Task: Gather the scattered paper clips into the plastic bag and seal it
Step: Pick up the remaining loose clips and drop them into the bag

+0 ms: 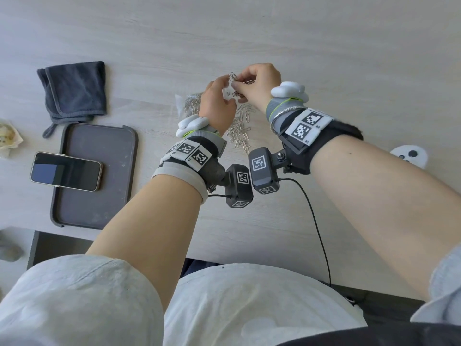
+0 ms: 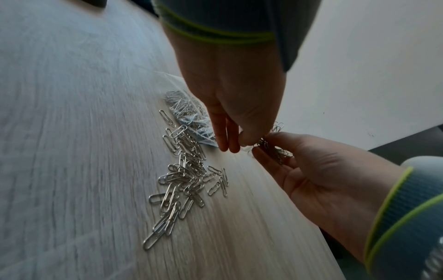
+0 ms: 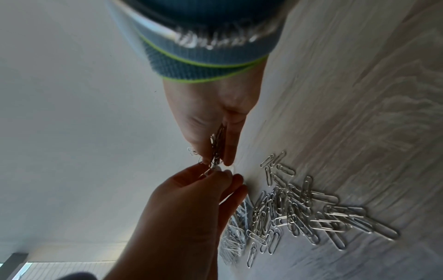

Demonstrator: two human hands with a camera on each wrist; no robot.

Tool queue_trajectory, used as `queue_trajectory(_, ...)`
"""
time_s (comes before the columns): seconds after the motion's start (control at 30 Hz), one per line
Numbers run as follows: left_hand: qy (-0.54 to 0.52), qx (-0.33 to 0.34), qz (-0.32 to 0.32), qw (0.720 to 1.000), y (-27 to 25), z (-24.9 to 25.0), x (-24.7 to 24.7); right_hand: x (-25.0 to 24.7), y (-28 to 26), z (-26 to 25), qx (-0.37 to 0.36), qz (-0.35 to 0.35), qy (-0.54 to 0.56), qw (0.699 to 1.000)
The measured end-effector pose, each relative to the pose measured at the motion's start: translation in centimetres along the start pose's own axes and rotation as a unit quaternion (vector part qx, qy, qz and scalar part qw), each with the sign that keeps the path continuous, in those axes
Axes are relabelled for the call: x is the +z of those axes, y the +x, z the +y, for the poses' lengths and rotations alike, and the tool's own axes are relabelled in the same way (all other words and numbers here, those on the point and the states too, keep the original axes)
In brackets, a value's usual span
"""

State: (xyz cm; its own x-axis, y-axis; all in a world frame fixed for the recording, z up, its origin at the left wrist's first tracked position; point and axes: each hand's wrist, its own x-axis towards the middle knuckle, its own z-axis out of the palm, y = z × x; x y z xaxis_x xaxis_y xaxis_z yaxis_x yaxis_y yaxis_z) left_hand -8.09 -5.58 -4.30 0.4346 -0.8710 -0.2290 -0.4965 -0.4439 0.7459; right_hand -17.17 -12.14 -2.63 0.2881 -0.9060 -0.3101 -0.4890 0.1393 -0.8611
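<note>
Right hand pinches a bunch of paper clips above the worktop. Left hand pinches the plastic bag mouth. Loose clips lie beside the bag.

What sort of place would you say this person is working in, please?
Probably a desk in a home or office: a pale wood-grain tabletop holds loose silver paper clips, a smartphone lying on a dark grey tray, and a folded dark grey cloth.
</note>
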Motion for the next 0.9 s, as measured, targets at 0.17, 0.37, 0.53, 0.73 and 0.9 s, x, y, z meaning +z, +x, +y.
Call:
queue_trajectory(0.17, 0.003, 0.000, -0.006, 1.000, 0.2, 0.0, -0.1, -0.1, -0.3, -0.4, 0.004, -0.003, 0.017, 1.000)
queue_trajectory(0.37, -0.002, 0.003, -0.008, 1.000, 0.0, 0.2, -0.3, 0.0, -0.4, -0.8, 0.038, 0.008, 0.043, 0.998)
queue_trajectory(0.53, -0.002, 0.001, -0.009, 1.000, -0.2, 0.3, -0.5, 0.3, -0.3, -1.1, 0.050, -0.010, 0.056, 0.997)
queue_trajectory(0.73, 0.054, -0.017, -0.011, 0.998, -0.1, 0.0, -1.2, -0.4, -0.5, -0.4, -0.014, 0.046, -0.048, 0.998)
queue_trajectory(0.9, 0.056, -0.038, 0.016, 0.998, -0.5, -1.2, -2.0, -1.5, -0.8, 3.8, 0.031, 0.007, -0.260, 0.965)
